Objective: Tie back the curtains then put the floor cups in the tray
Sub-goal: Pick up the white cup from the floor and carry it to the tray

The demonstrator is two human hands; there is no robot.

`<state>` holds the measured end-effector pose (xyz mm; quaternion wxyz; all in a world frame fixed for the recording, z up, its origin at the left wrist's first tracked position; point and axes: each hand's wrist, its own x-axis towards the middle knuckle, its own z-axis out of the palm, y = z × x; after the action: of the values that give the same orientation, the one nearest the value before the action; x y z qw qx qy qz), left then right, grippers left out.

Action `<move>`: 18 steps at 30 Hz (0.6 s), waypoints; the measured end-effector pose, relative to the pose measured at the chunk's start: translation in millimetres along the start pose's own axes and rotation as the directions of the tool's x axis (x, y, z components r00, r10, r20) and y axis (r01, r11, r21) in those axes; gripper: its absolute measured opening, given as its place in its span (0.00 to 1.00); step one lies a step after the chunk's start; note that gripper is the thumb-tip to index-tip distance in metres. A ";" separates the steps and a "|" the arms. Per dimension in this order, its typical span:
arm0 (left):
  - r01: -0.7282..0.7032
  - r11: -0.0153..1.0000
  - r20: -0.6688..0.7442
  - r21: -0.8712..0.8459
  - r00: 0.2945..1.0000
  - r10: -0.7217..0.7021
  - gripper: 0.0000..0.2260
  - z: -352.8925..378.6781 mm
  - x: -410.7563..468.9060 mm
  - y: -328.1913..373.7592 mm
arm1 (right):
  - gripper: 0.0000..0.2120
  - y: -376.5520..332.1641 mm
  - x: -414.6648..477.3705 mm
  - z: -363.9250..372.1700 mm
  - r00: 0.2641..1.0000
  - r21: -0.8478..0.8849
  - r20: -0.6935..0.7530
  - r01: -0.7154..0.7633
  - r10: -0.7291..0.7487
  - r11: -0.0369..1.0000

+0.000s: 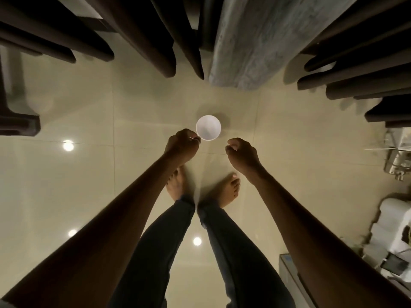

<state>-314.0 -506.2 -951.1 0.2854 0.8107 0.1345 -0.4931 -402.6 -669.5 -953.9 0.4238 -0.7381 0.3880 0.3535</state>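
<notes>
The white cup (208,128) is upright, with its open mouth turned up to the camera, so its long axis runs straight down to the floor (89,174). Only the plain white inside and the round rim are visible. The left hand (182,144) pinches the rim on the side nearest to it, with thumb and fingertips (196,140) closed on the edge. I cannot tell if the cup stands on the floor or is a little lifted. The right hand (243,154) is just right of the cup and apart from it, fingers curled in, with nothing visible in it. Beyond both hands hang dark brown curtains (142,30) and one grey curtain (255,41). Below the hands are two bare feet (229,192) on the glossy beige tiles.
</notes>
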 end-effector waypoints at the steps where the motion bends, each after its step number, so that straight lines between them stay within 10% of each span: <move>1: -0.004 1.000 0.005 0.010 1.000 0.004 0.16 6.1 12.3 -1.6 | 0.18 2.9 12.0 5.0 1.000 0.000 0.004 0.001 -0.001 1.000; 18: 0.131 0.991 0.064 -0.037 0.990 -0.128 0.28 81.6 170.3 -29.3 | 0.28 31.3 182.9 58.0 0.998 0.013 0.047 -0.032 0.031 0.999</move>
<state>-306.3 -542.2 -1138.6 0.2736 0.7788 0.1882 -0.5322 -358.9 -677.9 -1143.2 0.4322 -0.7205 0.3918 0.3748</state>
